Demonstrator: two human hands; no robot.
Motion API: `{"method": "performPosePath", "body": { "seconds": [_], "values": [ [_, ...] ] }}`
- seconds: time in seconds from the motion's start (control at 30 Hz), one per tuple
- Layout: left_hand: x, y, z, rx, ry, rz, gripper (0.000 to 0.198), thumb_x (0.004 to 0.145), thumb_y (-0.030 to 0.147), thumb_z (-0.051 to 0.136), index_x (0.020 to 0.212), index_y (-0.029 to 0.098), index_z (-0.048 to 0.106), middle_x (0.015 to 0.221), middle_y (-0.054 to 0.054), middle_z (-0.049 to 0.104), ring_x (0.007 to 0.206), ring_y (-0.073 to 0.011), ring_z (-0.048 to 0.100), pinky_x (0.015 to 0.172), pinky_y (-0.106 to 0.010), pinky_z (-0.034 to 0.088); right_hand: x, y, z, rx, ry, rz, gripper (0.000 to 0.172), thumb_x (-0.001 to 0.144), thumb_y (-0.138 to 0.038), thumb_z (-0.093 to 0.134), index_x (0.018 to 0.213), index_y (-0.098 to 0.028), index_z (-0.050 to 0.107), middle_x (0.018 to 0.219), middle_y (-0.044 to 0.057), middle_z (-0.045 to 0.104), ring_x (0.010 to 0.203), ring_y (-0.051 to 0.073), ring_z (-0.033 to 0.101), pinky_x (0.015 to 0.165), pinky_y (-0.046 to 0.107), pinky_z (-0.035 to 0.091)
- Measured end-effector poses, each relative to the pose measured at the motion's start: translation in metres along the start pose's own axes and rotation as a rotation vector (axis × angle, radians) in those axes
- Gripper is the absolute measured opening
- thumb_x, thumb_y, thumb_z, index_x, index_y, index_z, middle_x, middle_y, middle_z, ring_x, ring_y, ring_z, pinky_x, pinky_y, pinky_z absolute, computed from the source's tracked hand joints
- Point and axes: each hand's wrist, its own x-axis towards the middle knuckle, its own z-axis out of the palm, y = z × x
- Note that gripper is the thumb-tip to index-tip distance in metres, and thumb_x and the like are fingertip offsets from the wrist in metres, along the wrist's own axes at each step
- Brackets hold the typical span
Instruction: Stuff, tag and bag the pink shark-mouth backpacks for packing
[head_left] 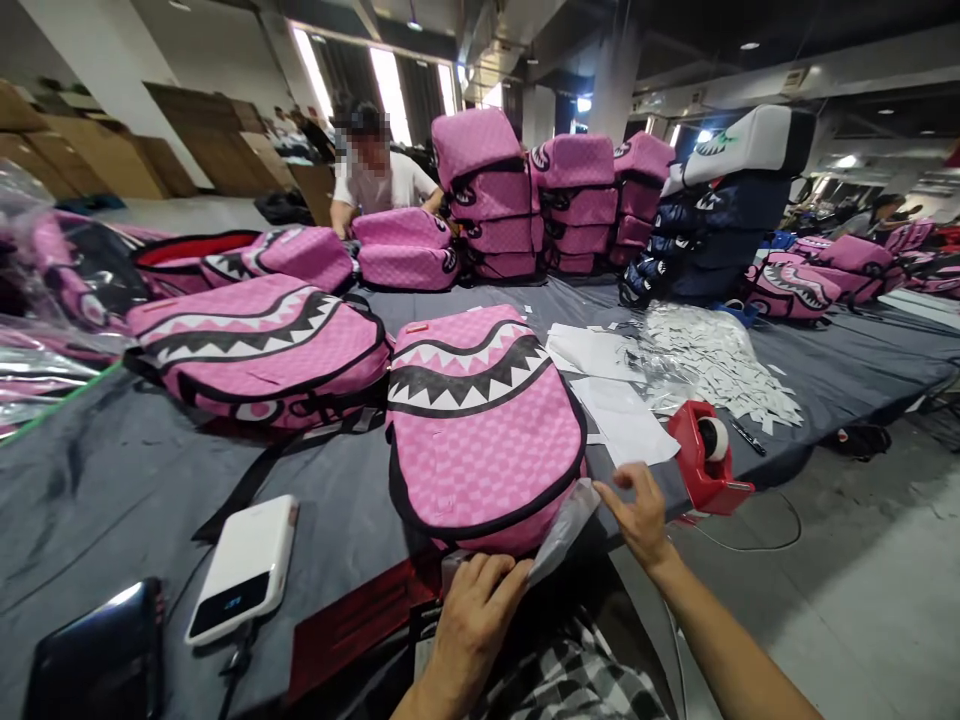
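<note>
Pink backpack (487, 440) lies flat nr the surface (341, 505) edge, before us. Our R hand (636, 515) pinches a corner of translucent plastic (564, 530) btwn fingers; our L hand's (476, 625) fingers are tog. at its other end, can't tell if clamped. Red tape dispenser (703, 458) to R.

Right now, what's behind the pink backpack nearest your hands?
Gray cloth, then stacked pink bags, show behind the backpack. Anything directly beneath it or hidden close behind its body is covered.

Backpack (487, 455) on table (330, 505) | tape dispenser (691, 470) right | power bank (247, 560) left | stacked bags (493, 195) behind
</note>
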Motion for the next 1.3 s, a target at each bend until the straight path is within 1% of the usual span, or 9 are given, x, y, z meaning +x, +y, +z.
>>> {"method": "performPosePath", "body": {
  "seconds": [0.03, 0.13, 0.3, 0.47, 0.67, 0.8, 0.97, 1.13, 1.3],
  "values": [
    [0.0, 0.0, 0.0, 0.0, 0.009, -0.004, 0.02, 0.101, 0.017, 0.047, 0.107, 0.02, 0.066, 0.084, -0.003, 0.063, 0.075, -0.0153, 0.053, 0.068, -0.028, 0.039, -0.006, -0.005, -0.003, -0.057, -0.004, -0.143, 0.006, 0.09, -0.019, 0.062, 0.095, -0.022, 0.059, 0.079, 0.002, 0.062, 0.073, 0.016, 0.06, 0.068, 0.03, 0.053],
    [0.003, 0.0, -0.002, 0.012, -0.003, 0.008, 0.02, 0.101, 0.016, 0.047, 0.105, 0.019, 0.066, 0.083, -0.003, 0.063, 0.074, -0.0151, 0.052, 0.068, -0.028, 0.04, -0.013, -0.014, -0.005, -0.132, -0.173, -0.476, 0.029, 0.087, -0.014, 0.059, 0.116, -0.019, 0.061, 0.1, 0.01, 0.068, 0.099, 0.023, 0.066, 0.086, 0.038, 0.059],
    [-0.003, 0.011, -0.005, 0.091, 0.017, 0.012, 0.022, 0.1, 0.012, 0.047, 0.106, 0.017, 0.067, 0.084, -0.004, 0.065, 0.083, -0.0168, 0.057, 0.083, -0.031, 0.044, 0.005, -0.001, 0.0, -0.082, -0.315, -0.691, 0.033, 0.08, -0.014, 0.058, 0.112, -0.019, 0.062, 0.097, 0.009, 0.07, 0.1, 0.022, 0.067, 0.09, 0.04, 0.06],
    [-0.023, 0.031, 0.013, 0.242, 0.206, -0.24, 0.022, 0.096, 0.013, 0.052, 0.105, 0.023, 0.07, 0.108, -0.01, 0.065, 0.11, -0.0258, 0.056, 0.096, -0.042, 0.043, 0.018, 0.013, 0.001, -0.023, -0.353, -0.89, 0.024, 0.08, -0.013, 0.054, 0.102, -0.017, 0.062, 0.089, 0.008, 0.07, 0.091, 0.02, 0.068, 0.084, 0.036, 0.061],
    [-0.018, 0.023, 0.012, 0.243, 0.165, -0.153, 0.021, 0.086, 0.01, 0.065, 0.103, 0.022, 0.067, 0.099, -0.008, 0.061, 0.106, -0.0244, 0.055, 0.099, -0.049, 0.05, 0.022, 0.021, 0.004, 0.019, -0.457, -0.889, 0.014, 0.085, -0.018, 0.053, 0.096, -0.018, 0.062, 0.086, 0.008, 0.068, 0.083, 0.02, 0.065, 0.076, 0.033, 0.06],
    [-0.009, 0.004, 0.0, 0.208, 0.124, -0.006, 0.012, 0.085, 0.014, 0.066, 0.096, 0.02, 0.064, 0.084, -0.004, 0.062, 0.088, -0.0189, 0.057, 0.088, -0.039, 0.053, 0.028, 0.025, 0.001, -0.005, -0.605, -0.859, 0.017, 0.09, -0.022, 0.051, 0.102, -0.017, 0.062, 0.088, 0.009, 0.068, 0.082, 0.019, 0.063, 0.076, 0.033, 0.057],
    [0.002, -0.009, -0.008, 0.176, 0.071, 0.161, 0.004, 0.088, 0.022, 0.065, 0.088, 0.02, 0.061, 0.077, -0.001, 0.063, 0.08, -0.0156, 0.059, 0.078, -0.031, 0.053, 0.034, 0.022, -0.003, -0.005, -0.653, -0.995, 0.021, 0.096, -0.017, 0.045, 0.109, -0.018, 0.06, 0.092, 0.008, 0.069, 0.086, 0.018, 0.063, 0.082, 0.033, 0.054],
    [0.001, -0.014, -0.009, 0.107, 0.067, 0.162, 0.006, 0.092, 0.023, 0.063, 0.096, 0.02, 0.061, 0.094, -0.006, 0.066, 0.085, -0.016, 0.06, 0.077, -0.028, 0.054, 0.036, 0.023, 0.002, 0.02, -0.712, -0.991, 0.017, 0.097, -0.016, 0.044, 0.098, -0.021, 0.06, 0.085, 0.005, 0.067, 0.072, 0.017, 0.058, 0.069, 0.029, 0.049],
    [-0.001, -0.022, -0.009, 0.078, -0.092, 0.179, 0.009, 0.098, 0.024, 0.055, 0.096, 0.017, 0.061, 0.085, -0.004, 0.064, 0.074, -0.0139, 0.056, 0.069, -0.025, 0.05, 0.042, 0.027, 0.009, -0.007, -0.788, -0.984, 0.013, 0.093, -0.015, 0.047, 0.095, -0.02, 0.059, 0.079, 0.004, 0.064, 0.063, 0.016, 0.052, 0.058, 0.028, 0.039]
  ]
}}
